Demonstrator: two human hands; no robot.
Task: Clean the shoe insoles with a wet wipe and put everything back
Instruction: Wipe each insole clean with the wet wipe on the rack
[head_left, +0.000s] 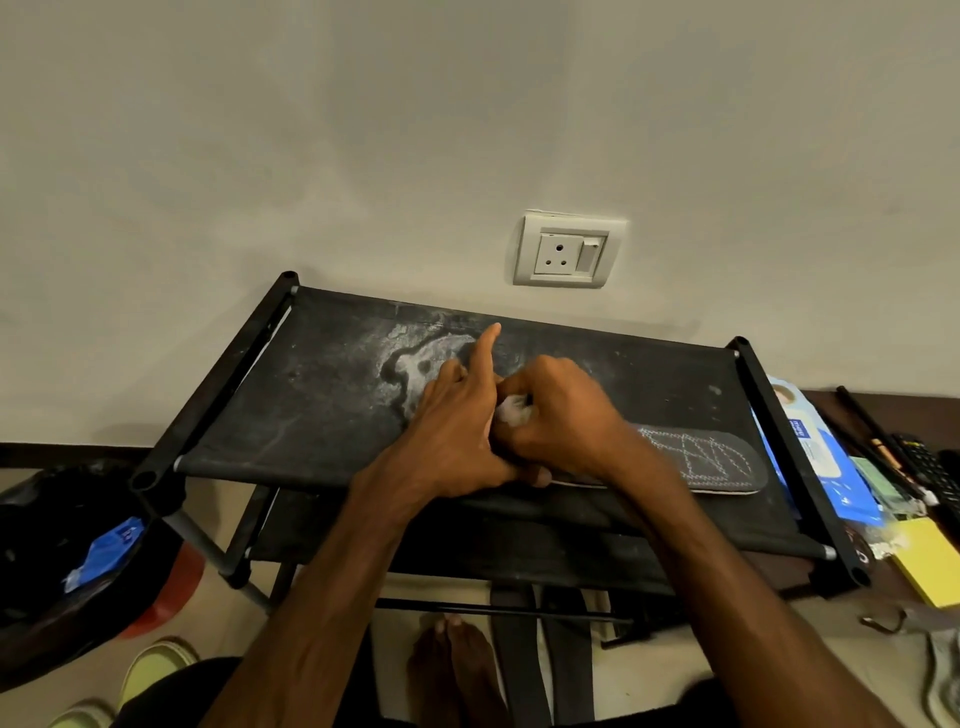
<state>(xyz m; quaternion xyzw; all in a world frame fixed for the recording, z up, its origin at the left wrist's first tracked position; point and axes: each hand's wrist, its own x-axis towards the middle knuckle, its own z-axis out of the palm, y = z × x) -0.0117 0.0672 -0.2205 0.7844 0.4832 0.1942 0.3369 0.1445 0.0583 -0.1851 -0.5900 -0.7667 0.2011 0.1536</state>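
A dark grey insole (696, 460) with white stitching lies flat on the top cloth shelf of a black shoe rack (322, 410), toward its right front. My right hand (558, 410) grips a crumpled white wet wipe (511, 410) and presses it onto the insole's left end. My left hand (457, 431) holds that same end down, its thumb under the front edge and its index finger pointing up. The hands cover the insole's left half. A blue wet wipe pack (815, 452) sits just right of the rack.
A black bin (57, 566) with a blue wrapper stands at the left. A desk at the right carries yellow sticky notes (930, 561), pens and a remote. A wall socket (569, 249) is above the rack. Yellow-green shoes (150, 670) and my bare foot lie below.
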